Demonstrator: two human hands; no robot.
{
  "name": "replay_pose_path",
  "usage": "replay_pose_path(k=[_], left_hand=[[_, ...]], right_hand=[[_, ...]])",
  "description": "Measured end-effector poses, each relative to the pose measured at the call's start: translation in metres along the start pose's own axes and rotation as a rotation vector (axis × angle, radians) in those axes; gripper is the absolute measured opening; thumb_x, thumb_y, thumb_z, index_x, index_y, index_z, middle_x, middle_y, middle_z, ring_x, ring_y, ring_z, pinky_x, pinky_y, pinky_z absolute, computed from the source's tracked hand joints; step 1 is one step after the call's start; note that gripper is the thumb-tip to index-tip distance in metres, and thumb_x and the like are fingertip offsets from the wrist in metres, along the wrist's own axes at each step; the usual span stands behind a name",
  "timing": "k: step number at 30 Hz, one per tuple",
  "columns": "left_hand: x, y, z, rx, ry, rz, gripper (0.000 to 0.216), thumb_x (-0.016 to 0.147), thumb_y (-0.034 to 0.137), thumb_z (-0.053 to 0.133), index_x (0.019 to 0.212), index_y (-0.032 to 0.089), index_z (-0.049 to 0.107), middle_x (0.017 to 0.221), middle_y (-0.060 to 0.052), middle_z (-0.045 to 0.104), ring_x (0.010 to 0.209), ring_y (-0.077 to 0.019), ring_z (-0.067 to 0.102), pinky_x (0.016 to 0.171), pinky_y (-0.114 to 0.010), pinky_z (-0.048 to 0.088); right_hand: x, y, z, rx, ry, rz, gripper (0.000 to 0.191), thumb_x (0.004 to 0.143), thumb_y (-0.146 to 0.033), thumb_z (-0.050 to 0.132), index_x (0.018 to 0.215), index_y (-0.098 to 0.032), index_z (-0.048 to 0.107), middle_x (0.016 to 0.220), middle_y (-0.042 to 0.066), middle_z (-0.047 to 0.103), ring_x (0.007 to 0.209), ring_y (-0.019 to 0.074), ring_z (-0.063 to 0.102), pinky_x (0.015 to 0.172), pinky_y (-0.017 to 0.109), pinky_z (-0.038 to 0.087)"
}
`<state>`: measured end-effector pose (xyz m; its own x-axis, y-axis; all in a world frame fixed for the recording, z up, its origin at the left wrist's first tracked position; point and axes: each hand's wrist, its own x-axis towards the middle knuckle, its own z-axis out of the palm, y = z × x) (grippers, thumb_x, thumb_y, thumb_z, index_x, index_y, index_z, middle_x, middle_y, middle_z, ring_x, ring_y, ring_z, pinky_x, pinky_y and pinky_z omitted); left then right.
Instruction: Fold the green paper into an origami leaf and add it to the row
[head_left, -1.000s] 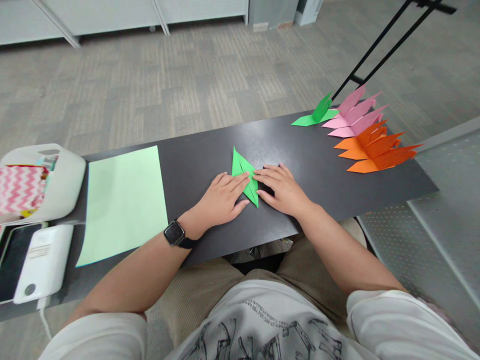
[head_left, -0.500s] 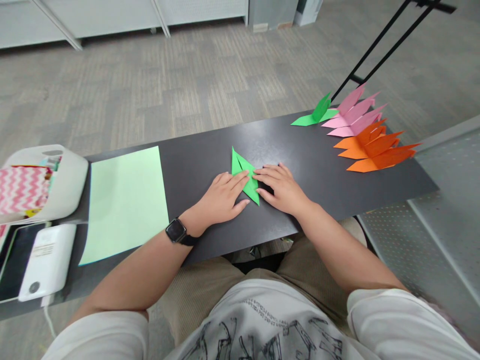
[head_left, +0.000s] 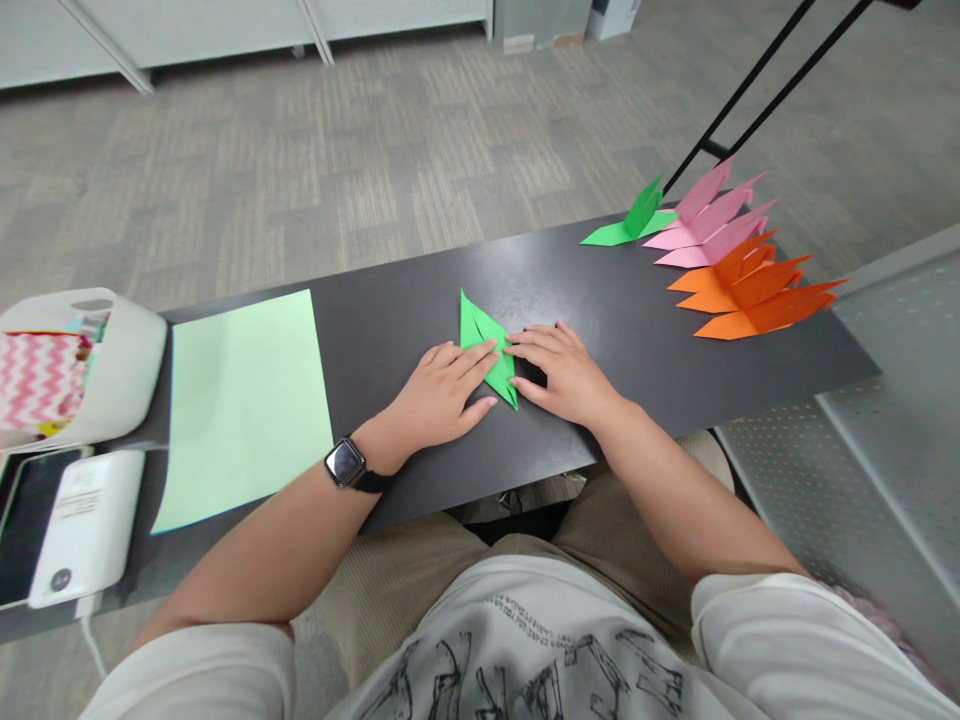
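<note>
The paper (head_left: 487, 329), a green folded diamond, should be very light. Its stacked layers probably make it fairly stiff through the middle, while the thin points look likely to bend or crumple under a hard grip. It may slide easily on the smooth tabletop (head_left: 382, 330), so a flat press on the body, or a light hold along its side edges, seems safer than pinching a tip.

It lies about midway between the tabletop's near and far edges, one point towards the far edge and the other towards the near edge. The left hand (head_left: 448, 392) is laid flat, fingers extended over the paper's middle from the left, thumb out beside it. The right hand (head_left: 561, 372) is loosely spread, fingertips at the paper's right side, thumb near its lower point.
</note>
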<state>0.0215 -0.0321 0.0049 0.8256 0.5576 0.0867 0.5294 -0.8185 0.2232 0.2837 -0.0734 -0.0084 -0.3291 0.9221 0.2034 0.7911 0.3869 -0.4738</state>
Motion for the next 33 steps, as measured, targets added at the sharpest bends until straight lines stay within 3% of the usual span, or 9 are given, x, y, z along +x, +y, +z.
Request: replay_pose_path(k=[6,12,24,30,33], left_hand=[[0.0002,0.0007,0.0007,0.007,0.006,-0.001,0.064,0.111,0.048,0.049,0.166,0.017,0.048,0.175,-0.012,0.044,0.144,-0.0374,0.053,0.127,-0.06,0.036],[0.0008,0.0016,-0.0001,-0.011,0.0,-0.005,0.065,0.11,0.047,0.052,0.169,0.021,0.045,0.175,-0.012,0.044,0.145,-0.0368,0.053,0.127,-0.061,0.037],[0.0016,0.0016,0.0008,-0.004,0.004,-0.016,0.065,0.109,0.046,0.051,0.168,0.02,0.046,0.175,-0.011,0.045,0.144,-0.0367,0.054,0.127,-0.059,0.037],[0.0022,0.0019,0.0,0.0,-0.006,-0.018,0.064,0.109,0.047,0.051,0.167,0.017,0.048,0.175,-0.011,0.045,0.142,-0.0371,0.055,0.127,-0.059,0.037],[0.0019,0.0018,0.0009,0.002,0.0,-0.018,0.065,0.11,0.046,0.05,0.168,0.018,0.046,0.175,-0.011,0.044,0.143,-0.0369,0.054,0.128,-0.059,0.036]], right_hand=[[0.0009,0.0002,-0.0012,-0.01,-0.02,0.005,0.045,0.097,-0.036,0.071,0.142,-0.032,0.072,0.153,0.007,0.069,0.149,0.036,0.055,0.131,0.073,0.026],[0.0004,-0.0003,-0.0014,-0.016,-0.025,-0.006,0.046,0.096,-0.035,0.074,0.141,-0.031,0.072,0.153,0.008,0.068,0.15,0.0366,0.054,0.13,0.074,0.026],[-0.0046,0.0035,-0.0088,-0.023,-0.122,-0.08,0.07,0.091,-0.043,0.079,0.157,-0.03,0.06,0.163,0.011,0.058,0.158,0.04,0.044,0.133,0.077,0.016],[-0.0056,0.0066,-0.006,0.012,-0.087,-0.064,0.061,0.096,-0.037,0.07,0.156,-0.031,0.061,0.162,0.009,0.06,0.157,0.0371,0.048,0.134,0.074,0.016],[-0.0056,0.0072,-0.0054,0.006,-0.093,-0.071,0.066,0.093,-0.038,0.074,0.157,-0.031,0.06,0.163,0.01,0.059,0.158,0.038,0.046,0.134,0.075,0.015]])
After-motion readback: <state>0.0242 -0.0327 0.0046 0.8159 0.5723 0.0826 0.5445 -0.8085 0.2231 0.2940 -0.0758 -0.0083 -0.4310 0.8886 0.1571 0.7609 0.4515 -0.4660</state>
